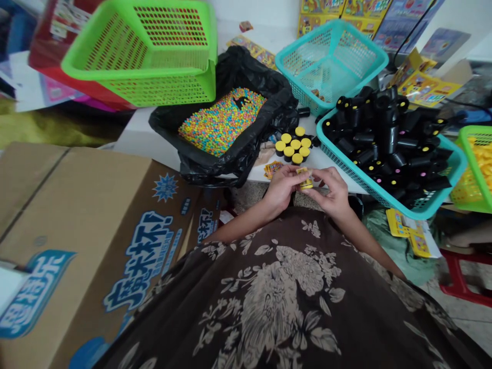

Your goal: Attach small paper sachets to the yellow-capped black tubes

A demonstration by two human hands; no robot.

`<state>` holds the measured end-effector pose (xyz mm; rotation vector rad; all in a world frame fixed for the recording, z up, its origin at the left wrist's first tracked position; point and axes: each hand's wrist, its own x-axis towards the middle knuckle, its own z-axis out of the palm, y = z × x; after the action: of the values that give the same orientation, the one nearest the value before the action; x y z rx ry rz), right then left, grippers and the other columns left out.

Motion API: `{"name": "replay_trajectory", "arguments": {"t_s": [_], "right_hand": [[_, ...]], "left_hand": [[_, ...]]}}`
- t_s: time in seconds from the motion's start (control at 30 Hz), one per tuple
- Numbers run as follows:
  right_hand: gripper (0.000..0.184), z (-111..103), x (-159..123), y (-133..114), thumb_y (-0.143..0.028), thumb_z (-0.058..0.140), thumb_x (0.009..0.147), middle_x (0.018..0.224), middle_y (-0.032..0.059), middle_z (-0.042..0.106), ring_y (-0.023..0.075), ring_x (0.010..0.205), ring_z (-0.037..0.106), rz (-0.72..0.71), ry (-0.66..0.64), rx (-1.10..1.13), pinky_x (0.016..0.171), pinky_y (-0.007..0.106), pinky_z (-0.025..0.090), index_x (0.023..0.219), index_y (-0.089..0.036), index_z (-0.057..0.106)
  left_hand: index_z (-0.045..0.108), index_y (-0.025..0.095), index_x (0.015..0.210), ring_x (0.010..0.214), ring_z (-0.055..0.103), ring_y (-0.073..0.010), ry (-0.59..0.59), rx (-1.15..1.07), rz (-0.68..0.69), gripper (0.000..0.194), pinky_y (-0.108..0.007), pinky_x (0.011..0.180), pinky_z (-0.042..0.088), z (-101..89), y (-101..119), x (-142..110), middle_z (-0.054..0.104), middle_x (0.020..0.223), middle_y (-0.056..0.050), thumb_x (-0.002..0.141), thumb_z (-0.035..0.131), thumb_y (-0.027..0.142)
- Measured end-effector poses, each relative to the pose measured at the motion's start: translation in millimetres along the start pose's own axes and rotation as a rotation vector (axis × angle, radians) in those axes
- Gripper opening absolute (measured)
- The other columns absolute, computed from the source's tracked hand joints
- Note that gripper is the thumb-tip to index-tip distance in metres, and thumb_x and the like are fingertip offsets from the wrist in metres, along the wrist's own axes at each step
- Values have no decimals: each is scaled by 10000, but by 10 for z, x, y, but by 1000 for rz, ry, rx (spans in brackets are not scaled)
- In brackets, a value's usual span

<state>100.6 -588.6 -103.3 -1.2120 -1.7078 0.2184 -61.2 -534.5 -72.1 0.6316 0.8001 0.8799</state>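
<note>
"Beside the white table [326, 166], what do the containers hold?"

"Black plastic bag [246, 154] holds many colourful beads [223, 120]. Teal basket [384, 192] is full with black tubes [384, 138]."

"And the hands?"

"Left hand [282, 187] and right hand [330, 192] both pinch one small yellow cylinder [306, 180] with their fingers, just over the table's edge."
</note>
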Motion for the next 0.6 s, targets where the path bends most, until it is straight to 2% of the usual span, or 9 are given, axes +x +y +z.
{"name": "replay_trajectory", "arguments": {"t_s": [0.1, 0.2, 0.47, 0.53, 0.6], "right_hand": [[479, -15, 29, -6, -473, 793, 920, 1076, 67, 700, 238, 978, 686, -61, -37, -3, 800, 408, 613, 1340, -265, 693], [421, -25, 41, -32, -419, 791, 890, 1076, 60, 702, 243, 977, 686, -55, -74, -38, 829, 427, 609, 1269, -257, 704], [303, 6, 30, -96, -312, 768, 851, 983, 30, 685, 222, 898, 677, -110, 20, -53, 758, 397, 605, 1135, -245, 687], [322, 27, 22, -79, -337, 769, 875, 1033, 48, 693, 237, 939, 683, -108, 13, -80, 790, 421, 617, 1171, -249, 679], [433, 50, 4, -51, -391, 786, 903, 1108, 76, 697, 255, 985, 682, -97, 41, -98, 805, 435, 626, 1290, -255, 648]], "left_hand": [[654, 179, 794, 640, 542, -89, 42, 87, 79, 407, -241, 631, 412, 5, -22, -18, 594, 673, 58, 569, 989, 232], [653, 188, 824, 651, 506, -87, 53, 167, 138, 460, -235, 628, 373, 16, -22, -51, 548, 664, 75, 529, 1005, 208], [637, 192, 837, 627, 492, -85, 14, 153, 104, 501, -240, 629, 388, 42, -42, -74, 533, 634, 85, 511, 1018, 199], [642, 195, 829, 634, 519, -89, 24, 117, 98, 483, -242, 625, 392, 23, -62, -44, 559, 649, 77, 522, 1015, 217], [644, 192, 799, 661, 564, -93, 20, 47, 78, 421, -242, 647, 423, 5, -69, -11, 606, 689, 59, 574, 996, 245]]}}
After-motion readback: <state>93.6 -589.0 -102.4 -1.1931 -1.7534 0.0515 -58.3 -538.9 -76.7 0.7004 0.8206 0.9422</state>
